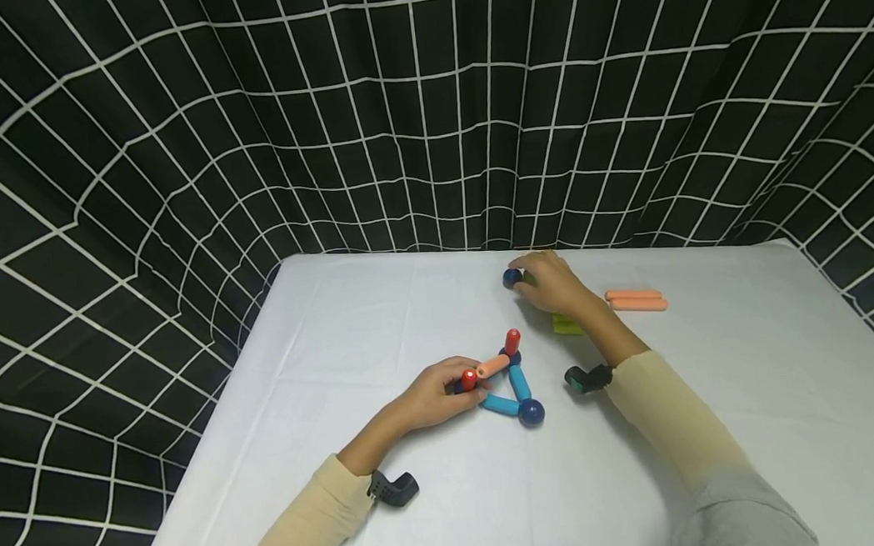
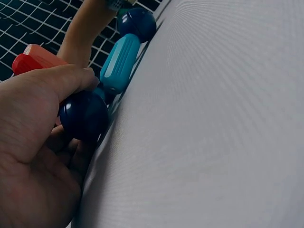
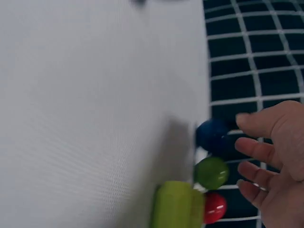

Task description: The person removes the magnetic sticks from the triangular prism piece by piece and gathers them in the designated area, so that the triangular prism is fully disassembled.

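My left hand (image 1: 437,396) grips a dark blue ball (image 2: 84,115) at one corner of a small magnetic-stick frame lying on the table. Two light blue sticks (image 1: 501,404) meet at another dark blue ball (image 1: 531,412). A salmon stick (image 1: 493,366) spans the far side, and red sticks (image 1: 512,342) stand up from two corners. Farther back, my right hand (image 1: 550,284) reaches around a loose blue ball (image 1: 512,278); in the right wrist view its fingers are spread, with a gap from the ball. A green ball (image 3: 212,173) and a red ball (image 3: 215,207) lie beside it.
Lime green sticks (image 1: 567,325) lie under the right forearm. Two salmon sticks (image 1: 637,303) lie to the right of it. A white cloth covers the table (image 1: 320,330), and a black curtain with a white grid (image 1: 428,123) hangs behind its far edge.
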`<state>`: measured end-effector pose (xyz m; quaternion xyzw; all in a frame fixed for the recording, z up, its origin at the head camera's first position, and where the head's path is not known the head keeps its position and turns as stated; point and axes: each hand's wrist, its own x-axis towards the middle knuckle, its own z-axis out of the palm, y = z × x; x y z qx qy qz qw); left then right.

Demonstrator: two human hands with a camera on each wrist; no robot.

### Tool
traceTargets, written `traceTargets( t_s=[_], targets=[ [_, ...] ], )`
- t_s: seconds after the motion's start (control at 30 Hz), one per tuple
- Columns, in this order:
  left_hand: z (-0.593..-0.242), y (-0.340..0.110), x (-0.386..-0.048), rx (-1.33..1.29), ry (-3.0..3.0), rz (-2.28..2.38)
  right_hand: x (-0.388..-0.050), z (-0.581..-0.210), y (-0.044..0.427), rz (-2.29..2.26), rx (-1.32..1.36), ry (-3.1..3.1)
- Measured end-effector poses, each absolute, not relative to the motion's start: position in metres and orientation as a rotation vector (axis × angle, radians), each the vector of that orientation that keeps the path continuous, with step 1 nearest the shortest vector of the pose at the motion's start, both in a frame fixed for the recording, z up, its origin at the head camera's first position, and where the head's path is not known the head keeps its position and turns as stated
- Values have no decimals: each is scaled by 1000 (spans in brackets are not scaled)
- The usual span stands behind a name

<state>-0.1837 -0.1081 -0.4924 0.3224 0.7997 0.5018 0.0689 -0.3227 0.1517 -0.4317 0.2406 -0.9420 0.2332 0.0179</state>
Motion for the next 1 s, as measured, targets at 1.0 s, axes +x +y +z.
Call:
traceTargets(
  t_s=[1.0],
  targets=[
    [-491,-108,-182,930,2437,1476,-231,-435,155,1042,950,-3061]
  ],
)
